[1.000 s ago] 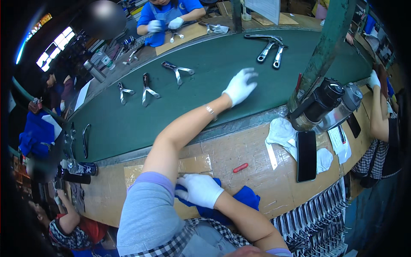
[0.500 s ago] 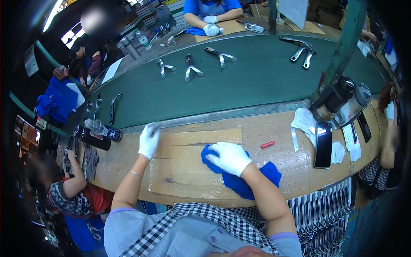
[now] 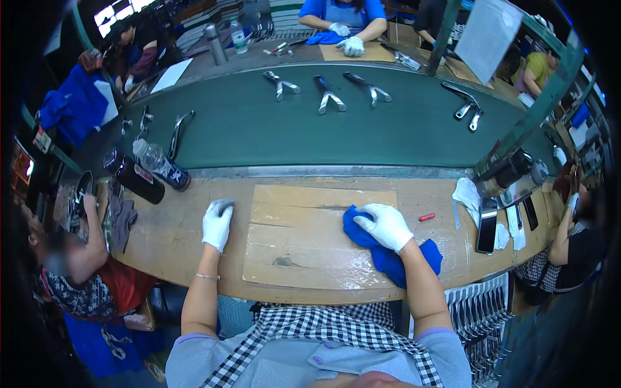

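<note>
My left hand (image 3: 217, 225), in a white glove with greyish fingertips, rests on the wooden worktable (image 3: 174, 258), just left of a flat tan board (image 3: 297, 242). Its fingers lie forward and loosely bent, and no object shows in them. My right hand (image 3: 387, 226), gloved in white too, is closed on a crumpled blue cloth (image 3: 390, 264) at the board's right side. The cloth's loose end trails toward me under my wrist. Right of this hand lies a small red stick-shaped piece (image 3: 427, 217).
Beyond the table runs a green belt (image 3: 259, 142) carrying several shiny forked metal tools (image 3: 330, 97). Bottles (image 3: 132, 176) stand left; a phone (image 3: 487, 225), white cloth and dark bottles (image 3: 510, 169) are right. A rack of metal parts (image 3: 479, 310) hangs below. Co-workers sit around.
My left hand has moved left, from the board's edge to the bare tabletop beside it. My right hand stays on the blue cloth. The whole view has shifted and levelled.
</note>
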`<action>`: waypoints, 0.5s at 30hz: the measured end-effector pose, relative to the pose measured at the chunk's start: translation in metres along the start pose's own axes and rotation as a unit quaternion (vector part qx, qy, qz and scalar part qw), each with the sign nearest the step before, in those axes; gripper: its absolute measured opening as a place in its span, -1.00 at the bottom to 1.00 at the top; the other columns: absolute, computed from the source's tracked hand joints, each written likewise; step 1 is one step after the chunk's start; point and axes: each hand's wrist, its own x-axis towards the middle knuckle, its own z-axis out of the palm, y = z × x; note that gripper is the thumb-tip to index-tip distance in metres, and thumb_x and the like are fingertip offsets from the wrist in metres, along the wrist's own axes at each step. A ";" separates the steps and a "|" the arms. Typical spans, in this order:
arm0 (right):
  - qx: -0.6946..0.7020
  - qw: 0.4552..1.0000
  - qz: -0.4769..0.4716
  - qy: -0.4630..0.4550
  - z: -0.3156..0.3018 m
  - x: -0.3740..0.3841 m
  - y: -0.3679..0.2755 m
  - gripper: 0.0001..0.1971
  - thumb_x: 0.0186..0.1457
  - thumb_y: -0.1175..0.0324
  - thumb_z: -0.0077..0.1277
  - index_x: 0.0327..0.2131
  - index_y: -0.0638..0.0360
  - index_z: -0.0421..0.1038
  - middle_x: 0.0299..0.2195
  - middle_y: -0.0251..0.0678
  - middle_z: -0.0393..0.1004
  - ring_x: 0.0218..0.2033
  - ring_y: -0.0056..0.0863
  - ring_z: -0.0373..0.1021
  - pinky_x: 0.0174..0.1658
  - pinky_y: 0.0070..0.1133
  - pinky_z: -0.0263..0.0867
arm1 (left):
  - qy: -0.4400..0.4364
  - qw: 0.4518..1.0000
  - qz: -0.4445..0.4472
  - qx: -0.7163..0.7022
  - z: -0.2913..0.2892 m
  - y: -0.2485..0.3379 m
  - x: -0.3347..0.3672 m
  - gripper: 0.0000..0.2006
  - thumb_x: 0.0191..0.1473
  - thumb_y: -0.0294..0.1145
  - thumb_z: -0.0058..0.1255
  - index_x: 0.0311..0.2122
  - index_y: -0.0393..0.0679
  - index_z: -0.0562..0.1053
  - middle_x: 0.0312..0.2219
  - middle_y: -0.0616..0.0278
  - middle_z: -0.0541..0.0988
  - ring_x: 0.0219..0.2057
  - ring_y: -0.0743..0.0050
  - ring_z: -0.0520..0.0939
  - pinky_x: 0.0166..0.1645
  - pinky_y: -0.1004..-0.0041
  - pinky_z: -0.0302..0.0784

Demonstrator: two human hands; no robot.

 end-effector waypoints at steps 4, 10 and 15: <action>-0.042 0.998 0.019 0.029 0.007 0.004 -0.006 -0.62 0.21 0.04 0.04 -0.13 0.12 0.61 -0.14 -0.10 0.62 -0.09 -0.04 0.51 0.02 -0.26 0.40 | -0.044 0.999 -0.009 -0.013 0.002 -0.002 0.021 -0.78 0.19 -0.44 0.07 -0.11 -0.28 0.61 -0.24 0.17 0.61 -0.38 0.46 0.62 -0.27 0.47 0.53; -0.047 0.994 0.083 0.048 0.012 0.007 0.004 -0.59 0.17 0.03 0.11 -0.27 0.27 0.57 -0.28 0.09 0.57 -0.18 0.08 0.50 -0.10 -0.19 0.38 | -0.057 0.982 -0.127 -0.125 -0.001 0.002 0.032 -0.76 0.22 -0.36 0.08 -0.08 -0.21 0.62 -0.34 0.21 0.64 -0.48 0.51 0.60 -0.38 0.49 0.50; 0.084 0.986 0.125 0.077 0.014 0.010 0.015 -0.67 0.21 0.19 0.15 -0.37 0.35 0.48 -0.54 -0.10 0.42 -0.49 -0.48 0.29 -0.35 -0.42 0.29 | -0.076 0.953 -0.181 -0.231 -0.007 0.008 0.030 -0.74 0.32 -0.29 0.03 -0.02 -0.19 0.59 -0.43 0.36 0.59 -0.54 0.76 0.49 -0.51 0.66 0.36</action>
